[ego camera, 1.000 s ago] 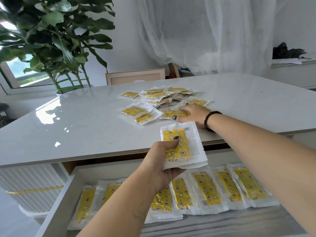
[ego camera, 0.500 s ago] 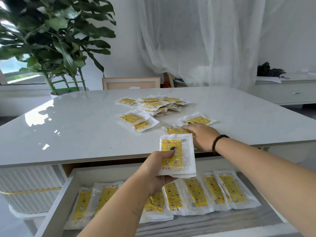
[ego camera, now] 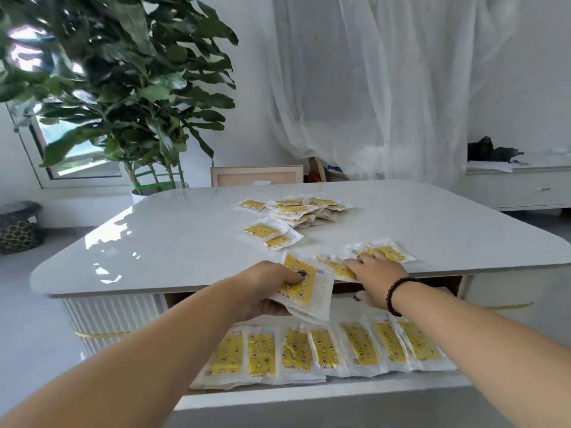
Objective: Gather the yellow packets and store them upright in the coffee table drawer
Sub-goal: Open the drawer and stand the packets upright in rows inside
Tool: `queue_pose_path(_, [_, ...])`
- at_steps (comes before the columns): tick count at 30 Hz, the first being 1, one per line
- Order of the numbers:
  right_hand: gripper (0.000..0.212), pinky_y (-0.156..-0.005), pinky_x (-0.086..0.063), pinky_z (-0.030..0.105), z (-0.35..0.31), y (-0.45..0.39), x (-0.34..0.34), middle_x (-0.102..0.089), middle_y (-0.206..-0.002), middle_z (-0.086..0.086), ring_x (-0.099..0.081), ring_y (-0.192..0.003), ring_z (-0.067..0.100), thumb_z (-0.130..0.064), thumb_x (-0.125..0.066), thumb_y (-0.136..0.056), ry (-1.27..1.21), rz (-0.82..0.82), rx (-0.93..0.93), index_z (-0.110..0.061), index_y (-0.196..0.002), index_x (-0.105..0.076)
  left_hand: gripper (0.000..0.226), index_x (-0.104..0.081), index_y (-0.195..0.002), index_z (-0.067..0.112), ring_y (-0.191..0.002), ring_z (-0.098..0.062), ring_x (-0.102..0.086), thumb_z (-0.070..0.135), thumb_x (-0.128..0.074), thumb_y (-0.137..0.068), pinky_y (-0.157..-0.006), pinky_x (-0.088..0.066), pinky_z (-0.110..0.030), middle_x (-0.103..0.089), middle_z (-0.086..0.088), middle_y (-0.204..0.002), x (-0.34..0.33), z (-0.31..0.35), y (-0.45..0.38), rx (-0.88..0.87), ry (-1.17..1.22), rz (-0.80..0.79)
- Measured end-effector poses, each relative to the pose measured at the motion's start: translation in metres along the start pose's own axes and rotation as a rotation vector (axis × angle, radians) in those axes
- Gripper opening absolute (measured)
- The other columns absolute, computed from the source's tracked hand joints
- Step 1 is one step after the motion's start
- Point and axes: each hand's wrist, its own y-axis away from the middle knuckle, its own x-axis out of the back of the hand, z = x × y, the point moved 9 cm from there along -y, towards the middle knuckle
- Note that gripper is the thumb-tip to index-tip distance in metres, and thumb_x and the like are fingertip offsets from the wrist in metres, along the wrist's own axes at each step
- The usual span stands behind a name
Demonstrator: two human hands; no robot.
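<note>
My left hand (ego camera: 262, 288) grips a small stack of yellow packets (ego camera: 306, 287) at the coffee table's front edge, thumb on top. My right hand (ego camera: 375, 273) lies flat on a yellow packet (ego camera: 338, 268) at that edge, its thumb below the tabletop; a second packet (ego camera: 391, 252) lies under its fingertips. Two more packets (ego camera: 272, 233) sit mid-table, and a loose pile of packets (ego camera: 304, 208) lies farther back. Below my hands the open drawer (ego camera: 309, 395) holds a row of several packets (ego camera: 324, 352), side by side.
The white glossy coffee table (ego camera: 185, 239) has rounded corners. A large potted plant (ego camera: 123, 94) stands behind its left side and a framed board (ego camera: 256, 177) behind the middle. A low white sideboard (ego camera: 525, 188) is at the right, a dark basket (ego camera: 18, 231) at far left.
My right hand has dragged two packets from mid-table to the front edge. My left hand has carried its stack up against the table edge.
</note>
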Motion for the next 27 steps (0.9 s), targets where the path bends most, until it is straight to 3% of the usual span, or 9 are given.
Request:
queue_pose_path(4, [0.035, -0.075, -0.046, 0.029, -0.003, 0.009, 0.02, -0.058, -0.11, 0.003, -0.051, -0.104, 0.024, 0.004, -0.043, -0.085, 0.019, 0.134, -0.003, -0.021, -0.108, -0.052, 0.013, -0.063, -0.103, 0.006, -0.068, -0.019, -0.07, 0.013, -0.056, -0.095, -0.06, -0.059, -0.031, -0.072, -0.009, -0.082, 0.02, 0.013, 0.03, -0.05, -0.033, 0.063])
queue_pose_path(7, [0.039, -0.066, -0.038, 0.028, -0.006, 0.016, 0.025, -0.05, -0.086, 0.002, -0.047, -0.08, 0.022, 0.012, -0.039, -0.08, 0.038, 0.128, 0.003, -0.019, -0.097, -0.055, 0.013, -0.064, -0.103, 0.005, -0.07, -0.02, -0.071, 0.013, -0.057, -0.095, -0.062, -0.059, -0.032, -0.074, -0.009, -0.081, 0.031, 0.013, 0.051, -0.068, 0.013, 0.08])
queue_pose_path(10, [0.033, -0.065, -0.039, 0.028, -0.008, 0.017, 0.027, -0.039, -0.069, 0.0, -0.046, -0.074, 0.024, 0.012, -0.043, -0.08, 0.089, 0.128, 0.006, -0.014, -0.094, -0.056, 0.014, -0.063, -0.104, 0.004, -0.071, -0.022, -0.073, 0.013, -0.057, -0.095, -0.063, -0.059, -0.033, -0.075, -0.011, -0.081, 0.037, 0.006, 0.064, -0.064, 0.108, 0.097])
queue_pose_path(15, [0.034, -0.069, -0.046, 0.028, -0.004, 0.026, 0.044, -0.057, -0.095, 0.007, -0.053, -0.081, 0.024, 0.009, -0.045, -0.081, -0.069, 0.153, -0.053, -0.011, -0.104, -0.06, 0.021, -0.058, -0.114, -0.002, -0.066, -0.022, -0.07, 0.006, -0.055, -0.094, -0.057, -0.059, -0.031, -0.07, -0.015, -0.085, 0.049, 0.007, 0.075, -0.086, 0.202, 0.178])
queue_pose_path(17, [0.038, -0.077, -0.05, 0.029, 0.002, 0.029, 0.058, -0.061, -0.107, 0.007, -0.06, -0.093, 0.024, 0.006, -0.049, -0.081, -0.256, 0.209, -0.094, -0.016, -0.108, -0.065, 0.056, -0.034, -0.144, 0.005, -0.065, -0.023, -0.07, 0.001, -0.056, -0.093, -0.054, -0.06, -0.032, -0.066, -0.014, -0.095, 0.058, 0.009, 0.076, -0.111, 0.246, 0.207])
queue_pose_path(19, [0.042, -0.081, -0.05, 0.028, 0.005, 0.036, 0.074, -0.064, -0.11, 0.006, -0.061, -0.097, 0.023, 0.006, -0.05, -0.077, -0.434, 0.295, -0.108, -0.019, -0.105, -0.069, 0.082, -0.012, -0.154, 0.027, -0.069, -0.025, -0.07, -0.002, -0.057, -0.092, -0.058, -0.061, -0.035, -0.061, -0.009, -0.102, 0.067, 0.01, 0.079, -0.13, 0.262, 0.207])
queue_pose_path(21, [0.041, -0.086, -0.051, 0.028, 0.005, 0.047, 0.089, -0.066, -0.109, 0.006, -0.061, -0.1, 0.021, 0.007, -0.053, -0.076, -0.572, 0.371, -0.109, -0.016, -0.103, -0.072, 0.066, -0.036, -0.147, 0.028, -0.071, -0.022, -0.069, -0.003, -0.055, -0.092, -0.064, -0.061, -0.035, -0.065, -0.009, -0.11, 0.069, 0.013, 0.085, -0.132, 0.176, 0.184])
queue_pose_path(23, [0.033, -0.088, -0.05, 0.025, 0.006, 0.061, 0.104, -0.068, -0.105, 0.007, -0.062, -0.101, 0.02, 0.005, -0.058, -0.077, -0.677, 0.446, -0.115, -0.011, -0.101, -0.073, 0.039, -0.066, -0.122, 0.02, -0.073, -0.02, -0.068, -0.002, -0.052, -0.093, -0.066, -0.059, -0.031, -0.07, -0.01, -0.109, 0.069, 0.01, 0.093, -0.106, 0.002, 0.172])
queue_pose_path(27, [0.024, -0.079, -0.045, 0.017, 0.009, 0.082, 0.128, -0.072, -0.097, 0.007, -0.062, -0.089, 0.015, 0.004, -0.063, -0.078, -0.829, 0.539, -0.15, -0.011, -0.091, -0.077, 0.028, -0.079, -0.092, 0.014, -0.079, -0.025, -0.07, 0.003, -0.052, -0.093, -0.071, -0.061, -0.036, -0.072, -0.013, -0.103, 0.06, -0.008, 0.1, -0.028, -0.151, 0.16])
